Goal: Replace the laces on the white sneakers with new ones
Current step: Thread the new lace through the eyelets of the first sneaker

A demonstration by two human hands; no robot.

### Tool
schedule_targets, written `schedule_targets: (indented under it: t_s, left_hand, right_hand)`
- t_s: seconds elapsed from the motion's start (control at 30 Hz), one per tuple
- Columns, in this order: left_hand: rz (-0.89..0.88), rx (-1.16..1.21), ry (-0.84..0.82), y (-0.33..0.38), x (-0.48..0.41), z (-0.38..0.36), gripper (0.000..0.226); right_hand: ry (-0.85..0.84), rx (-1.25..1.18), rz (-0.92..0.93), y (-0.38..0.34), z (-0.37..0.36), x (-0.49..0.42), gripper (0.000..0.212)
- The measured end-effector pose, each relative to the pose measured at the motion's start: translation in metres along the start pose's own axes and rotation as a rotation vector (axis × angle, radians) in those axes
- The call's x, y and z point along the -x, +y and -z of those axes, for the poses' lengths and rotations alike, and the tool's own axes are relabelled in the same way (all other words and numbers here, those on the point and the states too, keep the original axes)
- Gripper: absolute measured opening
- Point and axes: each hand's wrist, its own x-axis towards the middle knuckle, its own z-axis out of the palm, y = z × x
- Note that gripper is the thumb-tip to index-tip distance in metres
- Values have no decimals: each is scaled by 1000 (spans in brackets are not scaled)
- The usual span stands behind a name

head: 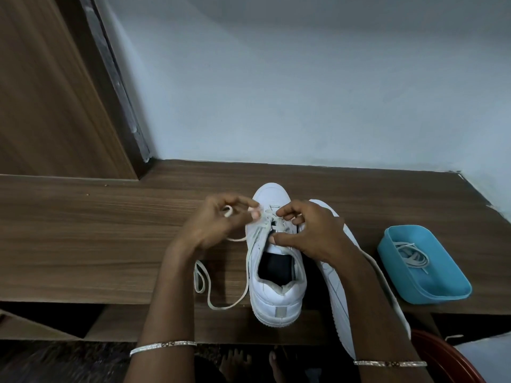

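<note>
A white sneaker (276, 297) stands upright on the wooden table (110, 230), heel towards me. My left hand (215, 222) pinches its off-white lace (204, 283) beside the upper eyelets; the loose end loops down over the table to the left. My right hand (312, 230) grips the sneaker's lacing area, fingertips on the eyelets and thumb on the tongue. A second white sneaker (337, 294) lies on its side to the right, partly hidden under my right forearm. A blue tray (431, 288) on the right holds another coiled lace (412, 255).
A pale wall runs behind the table and a wooden panel (49, 92) rises at the left. The near table edge lies just below the sneaker's heel. A red rim (448, 357) shows at the bottom right, and bare feet (249, 363) are on the floor below.
</note>
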Motion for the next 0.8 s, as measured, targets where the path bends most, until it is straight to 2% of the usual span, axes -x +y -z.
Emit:
schedule_targets:
  t_s: [0.07,0.27,0.53,0.73,0.8]
  left_hand:
    - [17,-112,-109,-2,-1,-5,16]
    - [-21,-150,-83,-7,-4,-3,2]
    - [46,15,-6,-7,-10,-9,26]
    - [55,47,-15,-8,-13,-11,29]
    - [71,24,-35,-8,-13,-9,31]
  right_hand:
    - [3,-6,4,1,0,0,42]
    - [-1,-10,19,1,2,1,47]
    - [-16,6,31,2,2,1,47]
    - [-4,41,10,-1,1,2,42]
    - [24,43,27,-1,1,2,32]
